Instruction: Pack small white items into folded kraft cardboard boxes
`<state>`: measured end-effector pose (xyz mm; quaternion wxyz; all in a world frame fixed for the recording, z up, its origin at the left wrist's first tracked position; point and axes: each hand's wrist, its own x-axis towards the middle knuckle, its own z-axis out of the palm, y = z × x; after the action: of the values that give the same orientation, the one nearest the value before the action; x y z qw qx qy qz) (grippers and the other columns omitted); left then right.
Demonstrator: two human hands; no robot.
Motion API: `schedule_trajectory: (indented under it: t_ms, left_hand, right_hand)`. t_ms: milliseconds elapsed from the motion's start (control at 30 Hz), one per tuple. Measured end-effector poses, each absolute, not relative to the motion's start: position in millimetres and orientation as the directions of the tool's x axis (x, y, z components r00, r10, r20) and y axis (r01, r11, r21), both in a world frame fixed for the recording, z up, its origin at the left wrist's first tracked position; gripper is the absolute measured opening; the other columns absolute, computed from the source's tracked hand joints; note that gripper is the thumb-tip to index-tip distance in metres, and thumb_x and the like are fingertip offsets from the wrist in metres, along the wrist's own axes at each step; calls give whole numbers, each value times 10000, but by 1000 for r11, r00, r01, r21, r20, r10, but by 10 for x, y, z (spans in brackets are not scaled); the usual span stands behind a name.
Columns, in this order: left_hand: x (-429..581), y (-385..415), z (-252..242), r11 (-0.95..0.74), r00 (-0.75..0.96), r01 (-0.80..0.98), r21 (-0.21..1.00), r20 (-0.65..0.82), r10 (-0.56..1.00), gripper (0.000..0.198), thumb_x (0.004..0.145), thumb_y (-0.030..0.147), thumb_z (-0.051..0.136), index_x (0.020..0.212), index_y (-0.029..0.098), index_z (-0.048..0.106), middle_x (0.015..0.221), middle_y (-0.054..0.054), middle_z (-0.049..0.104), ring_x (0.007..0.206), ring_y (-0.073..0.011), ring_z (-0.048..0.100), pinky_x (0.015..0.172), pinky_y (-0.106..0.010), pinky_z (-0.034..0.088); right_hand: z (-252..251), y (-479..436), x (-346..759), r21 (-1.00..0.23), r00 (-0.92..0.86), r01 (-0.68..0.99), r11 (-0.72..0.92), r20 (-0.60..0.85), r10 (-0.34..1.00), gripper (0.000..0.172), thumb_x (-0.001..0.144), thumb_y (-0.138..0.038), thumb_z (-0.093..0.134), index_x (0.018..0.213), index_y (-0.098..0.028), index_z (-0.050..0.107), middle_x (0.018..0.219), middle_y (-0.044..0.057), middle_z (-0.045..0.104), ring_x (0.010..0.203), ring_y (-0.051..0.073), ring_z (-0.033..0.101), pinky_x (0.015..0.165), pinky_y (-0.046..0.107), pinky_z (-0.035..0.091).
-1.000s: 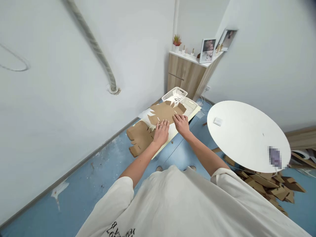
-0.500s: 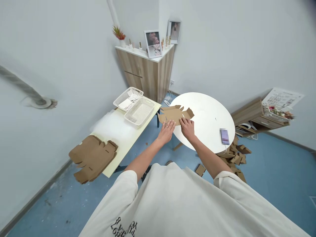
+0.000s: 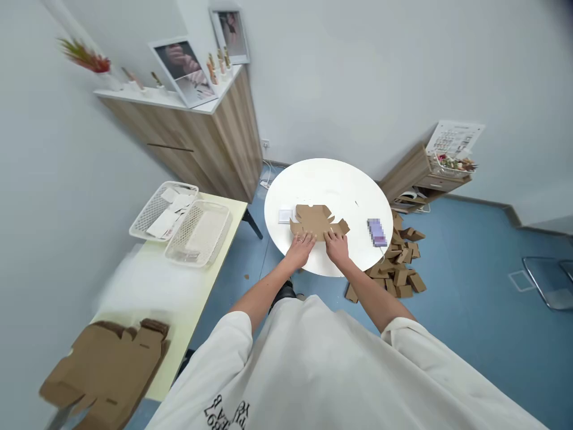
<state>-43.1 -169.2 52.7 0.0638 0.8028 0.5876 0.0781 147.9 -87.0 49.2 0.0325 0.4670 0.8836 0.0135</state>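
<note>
A flat brown die-cut cardboard box blank [image 3: 316,220] lies on the round white table [image 3: 331,185]. My left hand [image 3: 299,249] grips its near left edge, fingers curled on the card, a ring on one finger. My right hand [image 3: 336,246] holds the near right edge in the same way. Both forearms reach forward from my white T-shirt.
A small white card [image 3: 285,215] and a blurred purple object [image 3: 376,232] lie on the round table. Folded cardboard boxes [image 3: 398,269] are heaped on the blue floor. At left a yellow table [image 3: 176,286] carries two white baskets [image 3: 181,222] and a stack of cardboard blanks [image 3: 105,370]. Wooden cabinet [image 3: 201,137] behind.
I have turned right from the yellow table to the round table, carrying one cardboard blank in both hands from the stack and setting it flat on the round tabletop.
</note>
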Motion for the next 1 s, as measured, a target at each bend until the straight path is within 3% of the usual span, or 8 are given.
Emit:
schedule_trajectory:
  t_ms: [300,467,633,867,933,1000]
  left_hand:
    - [-611,-808,40,-404,448,873,275,-121,886,554,874,68,422,1421,146,467,1398,-169,538,1306,-276,485,1111,-460,301]
    - [-705,-490,-150,-390,472,867,311,-261,842,433,882,82,443,1291,150,566,1284,-162,576,1208,-282,534,1050,-448,343]
    - [-589,-321,-273,-376,475,870,320,-335,814,303,931,172,478,1209,161,598,1286,-157,562,1209,-285,522,1075,-454,333]
    - [-401,-46,-333,-282,413,899,336,-431,802,260,926,135,495,1171,152,582,1228,-148,579,1122,-265,585,1000,-420,433]
    - [-390,9,-326,-268,398,906,327,-447,801,300,902,71,479,1173,151,580,1311,-159,551,1083,-252,613,989,-416,455]
    - [-379,35,-316,-237,362,921,309,-457,813,382,869,23,476,1216,161,562,1486,-173,431,1066,-241,632,962,-406,488]
  right_hand:
    - [92,-320,1473,32,-499,848,528,-285,818,449,960,-124,356,1345,-182,578,1210,159,600,1059,285,476,881,393,287]
    - [-99,-154,1422,-55,-472,869,491,-391,790,460,958,-104,355,1342,-198,590,1257,151,579,1076,279,478,903,397,316]
    - [-197,-69,1455,-175,-511,854,490,-464,724,385,966,-104,382,1171,-193,696,1223,125,601,1135,270,479,963,377,326]
    - [-131,303,1503,-297,-478,878,375,-498,724,315,1018,-330,433,1131,-204,699,1120,95,666,1076,253,554,958,356,382]
    - [-86,524,1510,-328,-425,896,300,-431,796,351,1034,-321,375,1177,-212,676,1171,95,649,1089,234,562,951,332,403]
    - [-65,768,1509,-328,-323,921,209,-343,882,360,1024,-289,366,1209,-207,663,1278,112,601,1147,238,547,975,336,411]
